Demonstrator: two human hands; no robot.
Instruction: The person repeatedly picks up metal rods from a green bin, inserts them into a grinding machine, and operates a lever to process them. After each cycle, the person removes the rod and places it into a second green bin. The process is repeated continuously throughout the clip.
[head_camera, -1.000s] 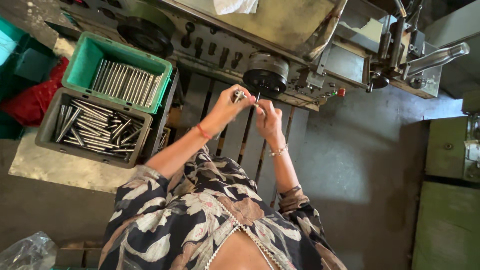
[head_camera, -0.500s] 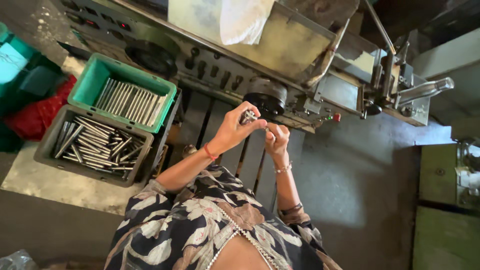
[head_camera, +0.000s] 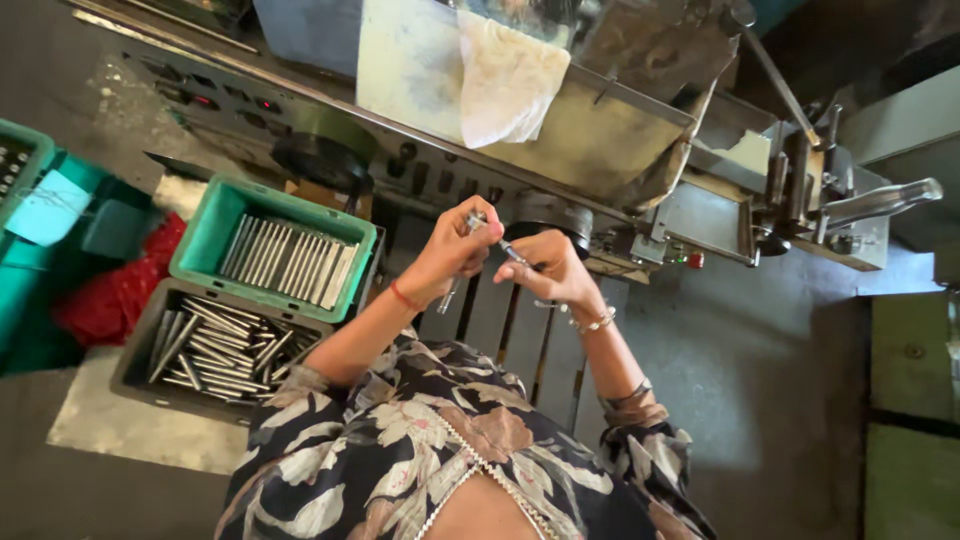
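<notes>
My left hand (head_camera: 458, 248) is raised in front of the machine and grips a thin metal rod (head_camera: 462, 262) that runs down past the palm. My right hand (head_camera: 548, 272) is close beside it, fingers pinched on the tip of a second slim metal rod (head_camera: 507, 247) between the two hands. A red thread sits on my left wrist and a bangle on my right. Both hands hover just below the machine's round black wheel (head_camera: 548, 212).
A green crate (head_camera: 205, 240) with neatly laid metal rods and a grey tray (head_camera: 135, 360) of loose rods stand at my left. The grey machine (head_camera: 620, 130) with a cloth (head_camera: 505, 75) draped on it, levers and a long handle (head_camera: 880, 200) spans the top.
The view has tilted so the machine sits lower in frame. Both hands stay together at the machine front, shifted slightly, still working the rods between them.
</notes>
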